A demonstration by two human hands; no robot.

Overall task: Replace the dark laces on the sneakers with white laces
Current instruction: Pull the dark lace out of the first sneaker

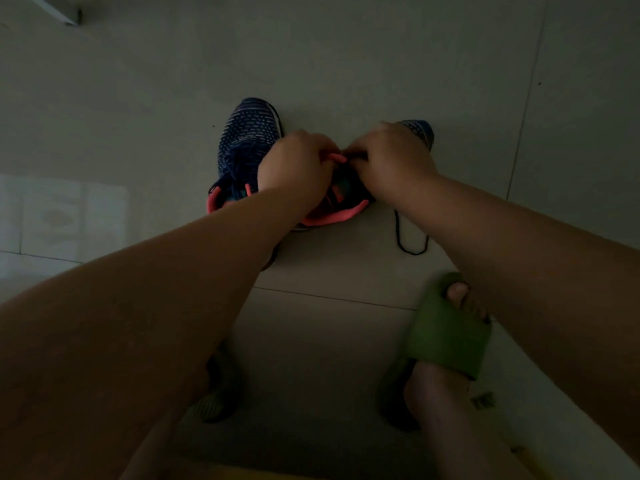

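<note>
Both hands sit curled over the right sneaker (341, 199): left hand (294, 164) pinches its pink tongue (336, 157), right hand (391, 161) grips the dark lace (408, 244) trailing near-right on the floor (138, 98).

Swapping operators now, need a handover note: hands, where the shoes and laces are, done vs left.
Left hand and right hand: both on the right sneaker, fingers curled at its lace area; exact grip hidden in dim light.
Left sneaker stands beside it, dark laces still in.
A dark lace trails from the right sneaker onto the floor, so unlacing is under way.
Left: finish unlacing both, thread white laces; none clearly in view.
</note>
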